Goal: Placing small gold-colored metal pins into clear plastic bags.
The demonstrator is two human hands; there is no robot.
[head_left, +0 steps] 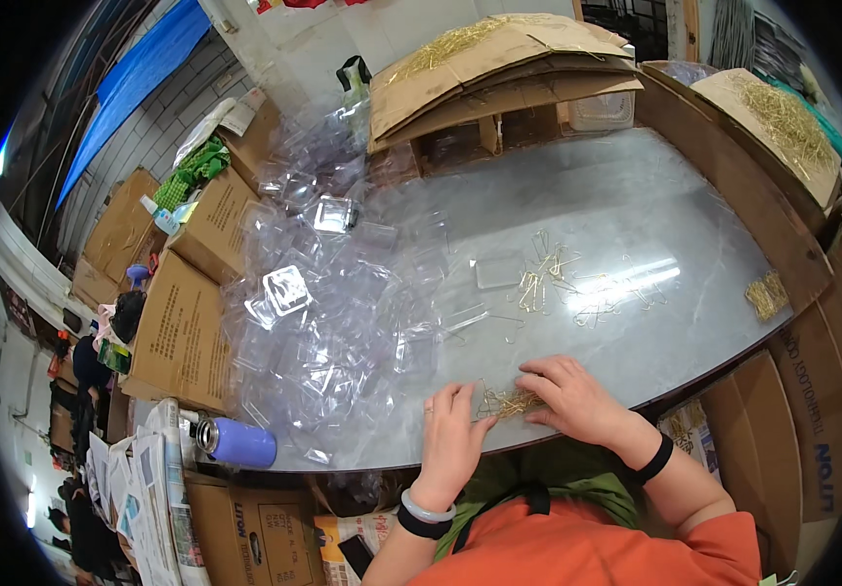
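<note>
A small pile of thin gold wire hooks (509, 402) lies at the table's near edge, between my two hands. My left hand (452, 435) rests at the pile's left end, fingers stretched forward and thumb against the wires. From the right, my right hand (582, 400) has its bent fingers and thumb closed around the pile's other end. Farther up the grey table, loose gold wire hooks (533, 291) lie in a tangle, with more scattered hooks (597, 311) beside them. A clear plastic box (499, 272) sits just left of the tangle.
A big heap of clear plastic boxes (333, 322) covers the table's left side. Brown cartons (182, 337) and a purple bottle (245, 444) border it. Cardboard with gold wire (509, 68) stands at the back; a wire bundle (766, 295) lies at the right edge.
</note>
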